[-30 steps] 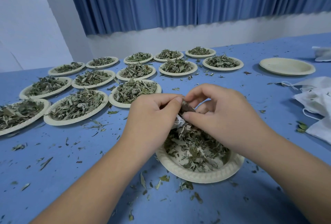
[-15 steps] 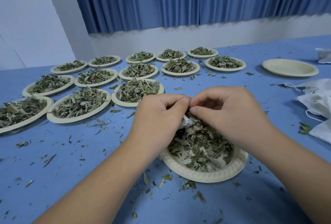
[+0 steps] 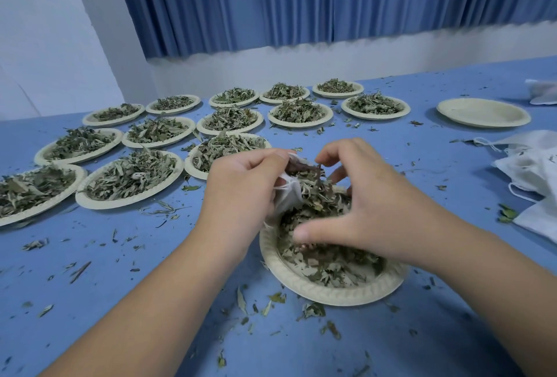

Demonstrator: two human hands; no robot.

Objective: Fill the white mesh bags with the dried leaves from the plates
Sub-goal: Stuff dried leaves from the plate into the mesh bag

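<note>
A paper plate [image 3: 331, 293] of dried leaves [image 3: 328, 259] sits on the blue table right in front of me. My left hand [image 3: 241, 192] grips a small white mesh bag [image 3: 289, 195] by its mouth, just above the plate's far edge. Leaves stick out of the bag's opening. My right hand [image 3: 370, 210] hovers over the plate beside the bag, its fingers spread and curved over the leaves, the thumb stretched toward me. It holds nothing that I can see.
Several plates heaped with dried leaves [image 3: 129, 177] fill the left and far side of the table. An empty plate [image 3: 483, 112] lies far right. A pile of white mesh bags [image 3: 533, 165] lies at the right edge. Leaf crumbs litter the cloth.
My right hand has let go of the pinch at the bag's mouth and spread open over the plate. My left hand still holds the bag, now tilted with leaves showing.
</note>
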